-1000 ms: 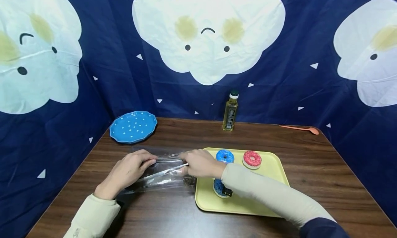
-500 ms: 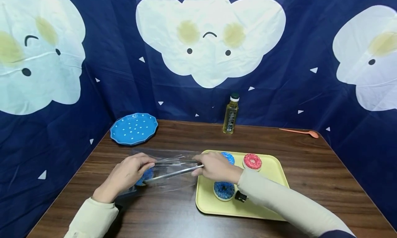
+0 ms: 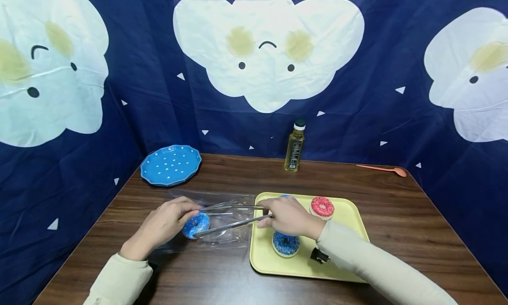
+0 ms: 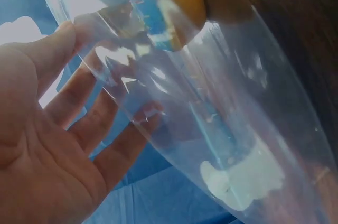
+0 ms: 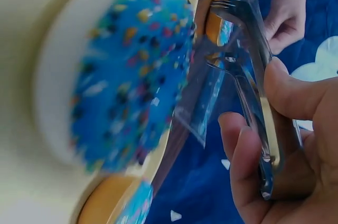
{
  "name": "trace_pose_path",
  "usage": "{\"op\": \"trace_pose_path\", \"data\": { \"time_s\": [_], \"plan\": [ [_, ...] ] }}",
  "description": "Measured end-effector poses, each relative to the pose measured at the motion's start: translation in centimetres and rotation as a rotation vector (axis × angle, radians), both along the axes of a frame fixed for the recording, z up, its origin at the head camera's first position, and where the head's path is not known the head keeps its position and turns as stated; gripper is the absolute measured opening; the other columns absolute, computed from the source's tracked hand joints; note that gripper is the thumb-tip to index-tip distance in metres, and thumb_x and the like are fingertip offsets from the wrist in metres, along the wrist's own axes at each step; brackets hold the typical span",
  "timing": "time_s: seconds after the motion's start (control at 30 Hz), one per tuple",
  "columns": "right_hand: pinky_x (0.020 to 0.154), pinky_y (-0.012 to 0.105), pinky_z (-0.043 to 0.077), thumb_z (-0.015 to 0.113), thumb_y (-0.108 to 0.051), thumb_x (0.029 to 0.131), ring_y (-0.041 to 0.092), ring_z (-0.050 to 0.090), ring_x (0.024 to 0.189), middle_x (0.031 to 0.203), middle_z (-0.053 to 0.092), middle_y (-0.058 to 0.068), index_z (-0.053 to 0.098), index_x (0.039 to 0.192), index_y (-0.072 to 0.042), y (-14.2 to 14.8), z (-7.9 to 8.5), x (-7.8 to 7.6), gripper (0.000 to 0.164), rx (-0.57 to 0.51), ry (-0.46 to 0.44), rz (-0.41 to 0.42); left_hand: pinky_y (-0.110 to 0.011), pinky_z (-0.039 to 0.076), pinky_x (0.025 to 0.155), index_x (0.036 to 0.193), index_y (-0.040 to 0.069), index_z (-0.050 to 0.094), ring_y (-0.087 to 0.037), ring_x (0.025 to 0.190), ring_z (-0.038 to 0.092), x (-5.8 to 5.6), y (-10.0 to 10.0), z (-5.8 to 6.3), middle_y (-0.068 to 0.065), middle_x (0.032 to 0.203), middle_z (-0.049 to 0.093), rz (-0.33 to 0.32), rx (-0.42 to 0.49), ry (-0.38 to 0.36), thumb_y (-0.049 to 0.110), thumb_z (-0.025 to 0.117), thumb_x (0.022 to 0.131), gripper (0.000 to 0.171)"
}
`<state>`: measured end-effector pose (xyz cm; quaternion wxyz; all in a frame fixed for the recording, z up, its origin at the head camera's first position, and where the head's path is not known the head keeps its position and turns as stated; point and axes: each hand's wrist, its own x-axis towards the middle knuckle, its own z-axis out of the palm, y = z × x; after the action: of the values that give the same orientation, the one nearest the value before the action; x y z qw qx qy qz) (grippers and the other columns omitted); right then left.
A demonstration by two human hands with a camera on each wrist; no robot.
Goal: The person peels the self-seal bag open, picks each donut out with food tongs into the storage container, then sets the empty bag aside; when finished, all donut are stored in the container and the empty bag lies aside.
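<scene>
In the head view, my left hand (image 3: 164, 221) pinches the edge of a clear plastic bag (image 3: 238, 239) lying left of the tray. A blue-iced toy donut (image 3: 196, 225) is in the bag, beside the left fingertips. My right hand (image 3: 287, 216) grips metal tongs (image 3: 234, 226) over the tray's left edge. The tongs' arms are spread and point left toward the donut. In the right wrist view, the fork-shaped tongs tip (image 5: 224, 5) stands close to the bagged donut (image 5: 219, 28). Film spans the left fingers (image 4: 105, 113) in the left wrist view.
A yellow tray (image 3: 262, 256) holds a dark blue donut (image 3: 285, 244), a red one (image 3: 322, 207) and a blue one (image 3: 287, 196) mostly behind my right hand. Farther back are a dotted blue plate (image 3: 170, 166), an oil bottle (image 3: 294, 150) and an orange spoon (image 3: 398, 171).
My right hand and the tongs have moved right, and the tongs' arms have spread. The donut in the bag has come into view beside my left hand, which stays nearly still.
</scene>
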<state>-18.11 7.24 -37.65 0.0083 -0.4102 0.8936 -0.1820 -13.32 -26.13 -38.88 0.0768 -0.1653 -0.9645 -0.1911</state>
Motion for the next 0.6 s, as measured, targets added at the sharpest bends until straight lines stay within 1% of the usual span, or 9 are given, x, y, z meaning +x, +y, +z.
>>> {"op": "trace_pose_path", "data": {
  "time_s": [0.1, 0.17, 0.2, 0.23, 0.3, 0.37, 0.43, 0.53, 0.6],
  "plan": [
    [0.068, 0.037, 0.054, 0.076, -0.036, 0.09, 0.016, 0.068, 0.083, 0.096, 0.072, -0.002, 0.07, 0.117, -0.007, -1.0, -0.2, 0.0, 0.04, 0.017, 0.001, 0.004, -0.046, 0.057, 0.08, 0.111, 0.016, 0.078, -0.02, 0.1, 0.067, 0.1, 0.1, -0.1, 0.003, 0.109, 0.07, -0.006, -0.004, 0.016, 0.019, 0.068, 0.098, 0.016],
    [0.073, 0.04, 0.056, 0.075, -0.036, 0.091, 0.021, 0.07, 0.092, 0.105, 0.073, 0.004, 0.067, 0.127, -0.004, -1.4, -0.3, 0.0, 0.05, 0.027, 0.003, 0.004, -0.045, 0.056, 0.08, 0.111, 0.015, 0.078, -0.019, 0.1, 0.067, 0.1, 0.2, -0.2, 0.004, 0.109, 0.07, -0.015, -0.005, 0.012, 0.02, 0.067, 0.099, 0.017],
    [0.075, 0.041, 0.056, 0.075, -0.036, 0.091, 0.022, 0.07, 0.094, 0.108, 0.073, 0.006, 0.066, 0.129, -0.003, -1.4, -0.4, 0.1, 0.051, 0.027, 0.006, 0.004, -0.045, 0.056, 0.081, 0.111, 0.016, 0.078, -0.019, 0.1, 0.067, 0.1, 0.2, -0.3, 0.004, 0.109, 0.07, -0.018, -0.006, 0.007, 0.02, 0.067, 0.099, 0.017],
    [0.075, 0.041, 0.056, 0.075, -0.036, 0.091, 0.022, 0.07, 0.093, 0.108, 0.073, 0.006, 0.067, 0.128, -0.003, -1.3, -0.4, 0.1, 0.051, 0.025, 0.015, 0.004, -0.045, 0.056, 0.081, 0.112, 0.016, 0.078, -0.019, 0.101, 0.067, 0.1, 0.2, -0.3, 0.004, 0.11, 0.07, -0.018, -0.006, 0.0, 0.02, 0.067, 0.099, 0.017],
    [0.069, 0.038, 0.055, 0.075, -0.036, 0.09, 0.017, 0.069, 0.084, 0.099, 0.073, 0.001, 0.07, 0.119, -0.006, -0.9, -0.4, 0.3, 0.042, 0.013, 0.023, 0.005, -0.045, 0.056, 0.081, 0.112, 0.016, 0.078, -0.019, 0.1, 0.067, 0.1, 0.2, -0.4, 0.004, 0.11, 0.069, -0.011, -0.007, -0.013, 0.02, 0.067, 0.099, 0.017],
    [0.062, 0.035, 0.052, 0.076, -0.035, 0.09, 0.012, 0.063, 0.071, 0.085, 0.069, -0.004, 0.071, 0.105, -0.01, -0.2, -0.2, 0.5, 0.029, -0.005, 0.021, 0.005, -0.046, 0.056, 0.082, 0.111, 0.017, 0.078, -0.02, 0.101, 0.067, 0.2, 0.1, -0.4, 0.004, 0.11, 0.069, 0.002, -0.005, -0.017, 0.02, 0.067, 0.099, 0.017],
    [0.056, 0.032, 0.047, 0.076, -0.034, 0.091, 0.008, 0.055, 0.064, 0.075, 0.061, -0.01, 0.069, 0.098, -0.013, 0.7, 0.0, 0.7, 0.023, -0.022, 0.007, -0.01, -0.046, 0.056, 0.082, 0.111, 0.017, 0.078, -0.019, 0.1, 0.067, 0.2, 0.1, -0.3, 0.004, 0.109, 0.069, 0.009, -0.002, -0.014, 0.02, 0.067, 0.099, 0.016],
    [0.055, 0.031, 0.044, 0.076, -0.032, 0.091, 0.007, 0.052, 0.064, 0.075, 0.059, -0.012, 0.071, 0.103, -0.013, 2.2, 0.4, 1.2, 0.023, -0.04, -0.023, -0.053, -0.045, 0.056, 0.08, 0.111, 0.018, 0.078, -0.018, 0.099, 0.067, 0.2, 0.0, -0.1, 0.006, 0.109, 0.069, 0.006, -0.006, -0.008, 0.021, 0.067, 0.099, 0.017],
    [0.059, 0.031, 0.048, 0.076, -0.031, 0.091, 0.006, 0.057, 0.07, 0.082, 0.063, -0.011, 0.071, 0.115, -0.012, 3.3, 0.4, 1.5, 0.031, -0.052, -0.024, -0.084, -0.043, 0.056, 0.078, 0.112, 0.018, 0.078, -0.017, 0.098, 0.067, 0.2, -0.1, 0.0, 0.006, 0.109, 0.069, 0.003, -0.008, -0.011, 0.021, 0.066, 0.1, 0.017]
  ]
}}
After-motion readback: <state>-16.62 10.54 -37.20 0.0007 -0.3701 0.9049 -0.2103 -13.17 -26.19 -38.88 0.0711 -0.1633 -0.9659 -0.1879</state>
